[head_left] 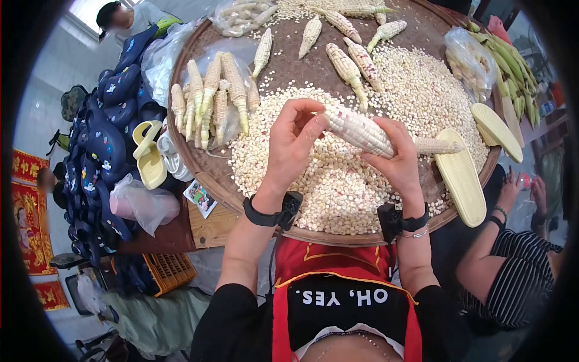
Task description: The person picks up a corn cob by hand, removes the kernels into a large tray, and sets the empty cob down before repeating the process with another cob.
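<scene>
My left hand [295, 142] pinches the upper left end of a corn cob [359, 131], with thumb and fingertips on its kernels. The cob is pale with a few reddish kernels near that end. My right hand [397, 154] is wrapped round its lower right part. Just beyond my right hand, a stripped cob [437, 145] points toward a pale yellow slipper [463, 184]; its left end is hidden. Below both hands, a heap of loose kernels [344, 193] covers the near part of a round brown tray [223, 193].
Stripped cobs [211, 90] lie at the tray's left, whole corn cobs [345, 65] at the back. A plastic bag [470, 60] and green husks [512, 75] are at right. Navy clogs [108, 133] pile up left. Another person [506, 259] sits at right.
</scene>
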The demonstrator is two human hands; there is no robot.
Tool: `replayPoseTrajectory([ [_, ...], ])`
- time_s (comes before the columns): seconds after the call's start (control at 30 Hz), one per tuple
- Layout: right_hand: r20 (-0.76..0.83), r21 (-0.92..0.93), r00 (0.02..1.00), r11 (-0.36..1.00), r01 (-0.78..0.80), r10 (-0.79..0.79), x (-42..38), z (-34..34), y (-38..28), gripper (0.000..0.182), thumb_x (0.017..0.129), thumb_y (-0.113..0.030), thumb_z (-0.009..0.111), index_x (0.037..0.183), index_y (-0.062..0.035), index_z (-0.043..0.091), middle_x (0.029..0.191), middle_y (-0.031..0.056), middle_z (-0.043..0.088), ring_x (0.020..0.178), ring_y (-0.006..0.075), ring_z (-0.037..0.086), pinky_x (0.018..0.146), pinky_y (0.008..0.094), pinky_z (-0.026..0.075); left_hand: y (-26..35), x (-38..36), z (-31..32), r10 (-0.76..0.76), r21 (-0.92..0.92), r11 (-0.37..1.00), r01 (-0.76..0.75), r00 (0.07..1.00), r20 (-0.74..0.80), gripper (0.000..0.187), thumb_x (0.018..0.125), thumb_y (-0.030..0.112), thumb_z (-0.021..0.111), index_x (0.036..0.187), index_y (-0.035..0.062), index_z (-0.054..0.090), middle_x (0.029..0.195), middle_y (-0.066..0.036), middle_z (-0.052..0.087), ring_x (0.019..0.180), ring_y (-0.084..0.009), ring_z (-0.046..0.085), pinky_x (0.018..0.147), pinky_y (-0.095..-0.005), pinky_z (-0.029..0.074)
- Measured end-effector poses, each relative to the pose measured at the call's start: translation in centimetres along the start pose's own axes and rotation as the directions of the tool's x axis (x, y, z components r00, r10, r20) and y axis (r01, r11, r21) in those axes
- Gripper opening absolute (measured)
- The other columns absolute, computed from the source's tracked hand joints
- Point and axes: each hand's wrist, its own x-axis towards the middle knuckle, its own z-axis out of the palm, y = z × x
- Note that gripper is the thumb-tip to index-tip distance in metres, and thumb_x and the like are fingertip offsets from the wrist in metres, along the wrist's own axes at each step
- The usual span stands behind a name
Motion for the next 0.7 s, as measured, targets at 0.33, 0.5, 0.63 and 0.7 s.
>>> replayPoseTrajectory([
  [0.33, 0.101, -0.016, 0.990, 0.996, -0.092, 0.093, 0.1, -0.2, 0.1, 0.057, 0.060, -0.003, 0.077, 0.115, -0.0043, 0.059, 0.108, 0.0118, 0.058, 0.099, 0.0251, 0.057, 0.086, 0.0321, 0.045, -1.0, 0.6, -0.4, -0.044, 0.141, 0.989, 0.043, 0.999, 0.005, 0.028, 0.094, 0.022, 0.053, 0.108, -0.0019, 0.060, 0.086, -0.005, 0.063, 0.071, -0.0083, 0.056, 0.061, -0.0220, 0.047],
  [0.5, 0.114, 0.011, 0.986, 0.992, -0.127, 0.125, -0.1, 0.1, 0.5, 0.059, 0.060, -0.005, 0.077, 0.116, -0.0036, 0.058, 0.106, 0.0121, 0.059, 0.098, 0.0247, 0.057, 0.086, 0.0320, 0.045, -0.9, 1.1, -0.4, -0.091, 0.073, 0.993, 0.093, 0.995, -0.034, 0.024, 0.095, 0.019, 0.050, 0.098, -0.0007, 0.064, 0.078, -0.002, 0.061, 0.062, -0.0038, 0.051, 0.052, -0.0183, 0.042],
  [0.63, 0.115, 0.071, 0.977, 0.980, -0.187, 0.179, -0.2, 0.2, 0.6, 0.062, 0.059, -0.008, 0.078, 0.117, -0.0010, 0.057, 0.106, 0.0139, 0.059, 0.098, 0.0241, 0.057, 0.085, 0.0320, 0.044, -0.2, 2.1, -0.5, -0.119, 0.046, 0.992, 0.118, 0.993, 0.013, 0.025, 0.095, 0.020, 0.049, 0.098, -0.0003, 0.064, 0.075, -0.001, 0.061, 0.060, -0.0037, 0.051, 0.051, -0.0185, 0.042],
  [0.7, 0.098, 0.051, 0.985, 0.987, -0.151, 0.146, -0.2, 0.1, 0.9, 0.061, 0.060, -0.007, 0.078, 0.116, -0.0014, 0.057, 0.106, 0.0135, 0.059, 0.098, 0.0241, 0.057, 0.085, 0.0320, 0.045, -0.3, 2.4, -0.6, -0.163, -0.012, 0.986, 0.164, 0.985, 0.052, 0.025, 0.095, 0.021, 0.049, 0.098, -0.0002, 0.064, 0.075, -0.001, 0.061, 0.059, -0.0038, 0.050, 0.051, -0.0186, 0.042],
])
